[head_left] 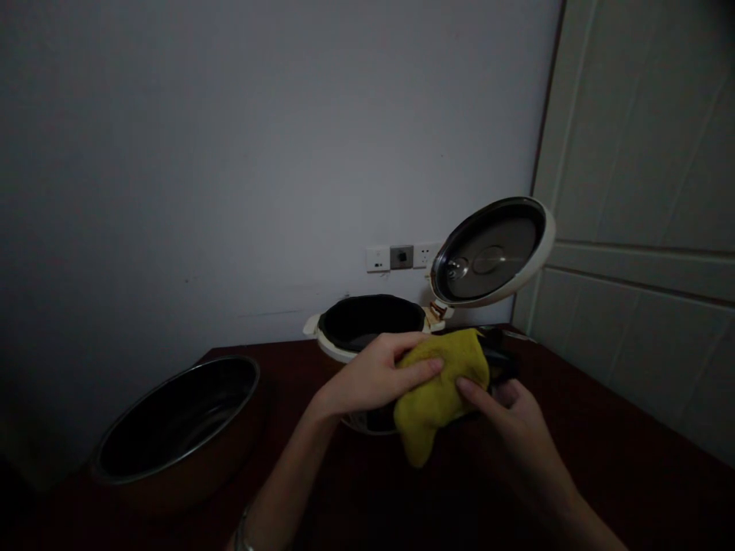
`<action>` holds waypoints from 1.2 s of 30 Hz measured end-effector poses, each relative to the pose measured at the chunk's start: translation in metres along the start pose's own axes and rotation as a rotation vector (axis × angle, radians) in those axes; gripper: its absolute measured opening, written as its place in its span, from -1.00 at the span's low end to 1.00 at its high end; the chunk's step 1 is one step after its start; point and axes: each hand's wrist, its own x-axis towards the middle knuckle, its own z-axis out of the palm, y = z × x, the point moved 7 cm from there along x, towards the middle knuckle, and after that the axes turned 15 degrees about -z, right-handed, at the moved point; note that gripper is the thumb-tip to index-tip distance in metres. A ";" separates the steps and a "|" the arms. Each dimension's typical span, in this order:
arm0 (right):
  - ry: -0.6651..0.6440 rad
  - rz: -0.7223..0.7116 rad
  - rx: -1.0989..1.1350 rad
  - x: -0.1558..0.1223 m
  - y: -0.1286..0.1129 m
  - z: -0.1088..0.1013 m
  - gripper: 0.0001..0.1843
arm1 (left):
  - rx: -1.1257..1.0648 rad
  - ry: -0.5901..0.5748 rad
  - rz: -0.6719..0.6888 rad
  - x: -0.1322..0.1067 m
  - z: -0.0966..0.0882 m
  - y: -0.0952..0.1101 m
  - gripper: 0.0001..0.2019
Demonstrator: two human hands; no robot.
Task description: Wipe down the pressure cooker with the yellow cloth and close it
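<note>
A yellow cloth (445, 375) is between my two hands in front of the rice cooker (338, 352). My left hand (382, 371) grips the cloth from the left, thumb pressed on its face. On the right, my right hand (508, 409) pinches the cloth's edge with its thumb. Behind the cloth, a dark object (499, 360) sticks out near my right fingers; it is too dim to name. The cooker's hinged lid (494, 252) stands raised to the right, its metal inner side showing. The cooker's lower front is partly hidden by my hands and the cloth.
A wide pot (178, 421) with a metal rim and dark inside sits at the left of the dark red table (287, 367). Wall sockets (402, 257) are behind the cooker. A pale panelled door (637, 229) rises along the right.
</note>
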 end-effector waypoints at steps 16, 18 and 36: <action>-0.275 -0.945 -0.420 -0.004 0.041 0.009 -0.71 | -0.314 0.653 -0.020 -0.027 -0.131 -0.104 -0.69; -0.415 -1.087 -0.484 -0.007 0.043 0.034 -0.62 | -0.306 0.662 -0.046 -0.030 -0.137 -0.118 -0.69; -1.057 -1.454 -0.880 -0.103 0.096 0.079 -0.59 | -0.250 1.036 -0.294 -0.034 -0.175 -0.192 -0.69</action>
